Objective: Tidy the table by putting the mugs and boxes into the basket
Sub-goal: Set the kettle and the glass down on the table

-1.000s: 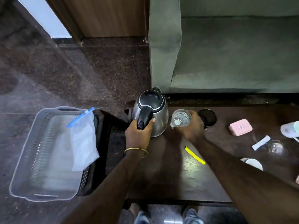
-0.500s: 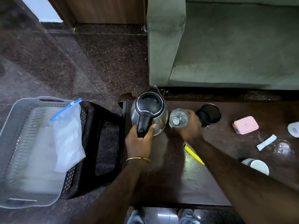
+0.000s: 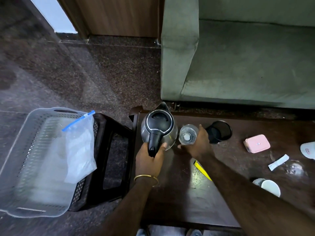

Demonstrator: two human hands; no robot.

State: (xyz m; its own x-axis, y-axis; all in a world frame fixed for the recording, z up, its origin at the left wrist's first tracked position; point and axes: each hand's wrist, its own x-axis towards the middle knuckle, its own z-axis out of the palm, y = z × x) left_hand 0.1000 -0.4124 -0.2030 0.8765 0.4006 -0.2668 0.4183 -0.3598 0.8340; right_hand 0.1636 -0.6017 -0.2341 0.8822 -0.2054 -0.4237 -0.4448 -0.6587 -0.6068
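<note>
My left hand (image 3: 150, 160) grips the black handle of a steel kettle (image 3: 159, 126) at the far left corner of the dark table (image 3: 187, 201). My right hand (image 3: 198, 145) is wrapped around a clear glass (image 3: 187, 134) just right of the kettle. A black mug (image 3: 219, 132) stands behind that hand. Further right lie a pink box (image 3: 256, 145) and a white mug (image 3: 271, 187) on its side. The grey basket (image 3: 22, 138) rests on a black stool (image 3: 109, 160) left of the table, with a clear zip bag (image 3: 80, 147) draped over its rim.
A green sofa (image 3: 238, 65) stands just beyond the table. On the table's right part are a white sachet (image 3: 278, 162), a second clear glass (image 3: 297, 169), a white object (image 3: 308, 149) at the frame edge and a yellow strip (image 3: 202, 171). Dark stone floor lies on the left.
Both hands keep their grips on the kettle and the glass. The camera has shifted, so the basket and table sit differently in the frame. Nothing on the table has visibly moved.
</note>
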